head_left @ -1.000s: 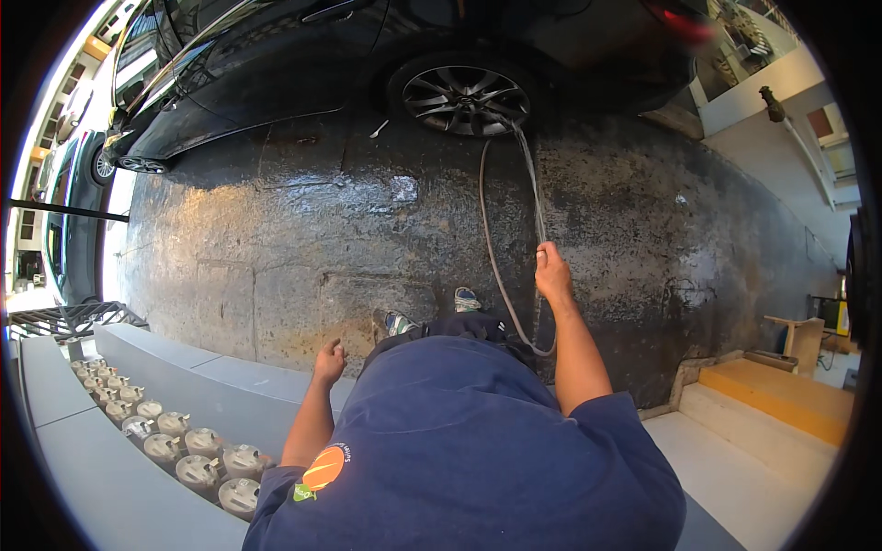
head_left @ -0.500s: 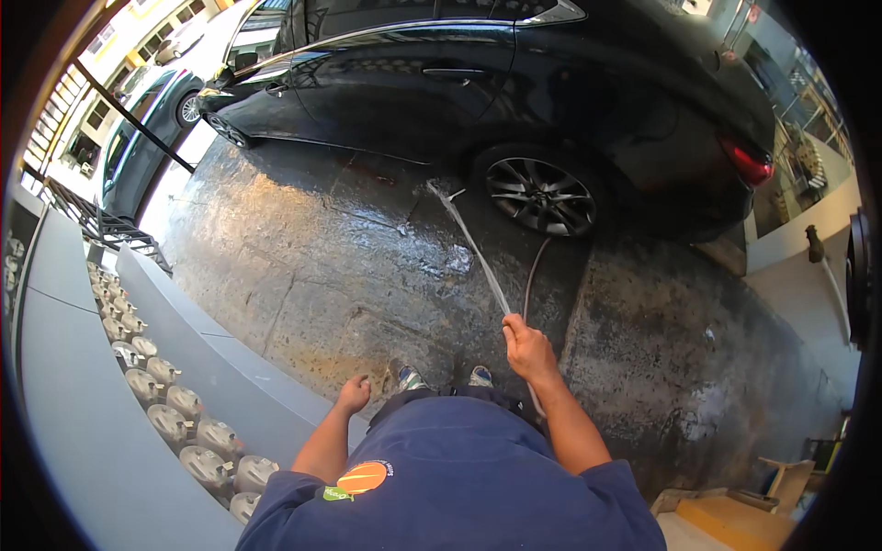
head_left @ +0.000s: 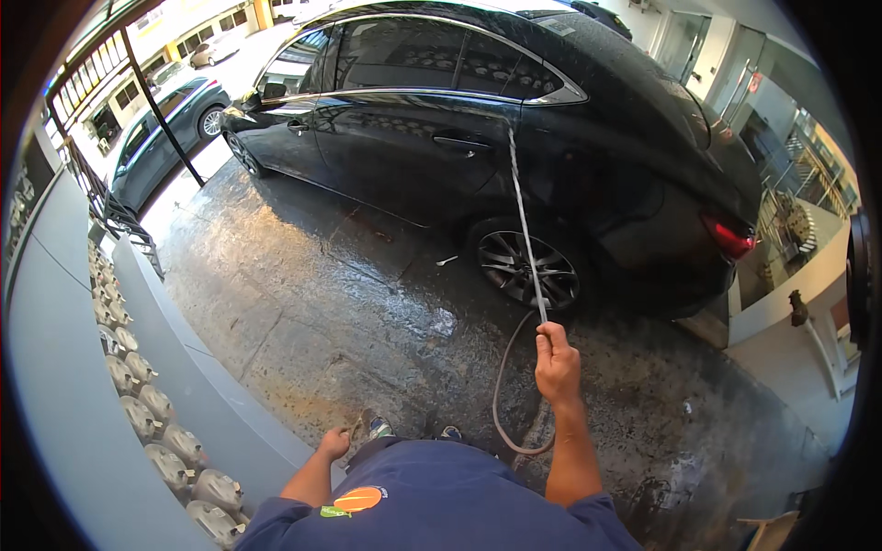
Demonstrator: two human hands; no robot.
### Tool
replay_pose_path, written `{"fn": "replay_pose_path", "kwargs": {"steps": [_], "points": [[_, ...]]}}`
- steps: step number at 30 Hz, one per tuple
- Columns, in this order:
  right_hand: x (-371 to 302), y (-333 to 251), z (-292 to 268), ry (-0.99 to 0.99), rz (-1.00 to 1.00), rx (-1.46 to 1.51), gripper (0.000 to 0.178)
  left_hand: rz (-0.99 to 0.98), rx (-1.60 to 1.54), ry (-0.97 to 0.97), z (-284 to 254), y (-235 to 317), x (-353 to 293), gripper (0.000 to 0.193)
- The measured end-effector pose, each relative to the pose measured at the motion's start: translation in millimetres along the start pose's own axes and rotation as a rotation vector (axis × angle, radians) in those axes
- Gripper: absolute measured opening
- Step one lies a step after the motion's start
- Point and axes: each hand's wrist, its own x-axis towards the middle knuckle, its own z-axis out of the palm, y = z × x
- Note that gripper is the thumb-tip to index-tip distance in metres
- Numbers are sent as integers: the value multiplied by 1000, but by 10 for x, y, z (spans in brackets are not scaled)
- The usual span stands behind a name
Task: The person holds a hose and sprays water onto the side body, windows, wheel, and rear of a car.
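Note:
My right hand (head_left: 558,363) is wrapped round the end of a brownish hose (head_left: 499,390), which loops down to the wet ground beside me. From the hand a jet of water (head_left: 523,207) runs up past the rear wheel (head_left: 531,266) to the side of a black car (head_left: 395,138), meeting it near the rear door's back edge. Low at my left side hangs my left hand (head_left: 335,443). Its fingers are loosely bent and partly stretched out, with nothing visible in them.
Several round grey meters (head_left: 154,404) line a recess in the grey wall (head_left: 202,340) on my left. A small pale object (head_left: 447,261) lies on the wet concrete (head_left: 303,303) by the car. Outside stands another dark car (head_left: 170,129). A brown wooden piece (head_left: 770,531) is at lower right.
My right hand has risen with the hose end, and the jet has swung from the ground beside the rear wheel up onto the car's side. My view has tilted up, showing more of the car.

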Motion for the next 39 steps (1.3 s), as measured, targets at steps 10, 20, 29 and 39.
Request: {"fn": "replay_pose_path", "kwargs": {"steps": [10,20,29,39], "points": [[41,-197,-147,-87,-49,37,11,76,0,12,43,524,-75,44],[107,-307,-334,-15,-160,67,10,-7,-20,35,-3,260,-202,41],[387,-641,-67,-39,-161,29,10,4,-38,36,-91,129,-20,42],[699,-1291,724,4,-307,40,9,20,-70,-2,-656,-108,733,42]]}}
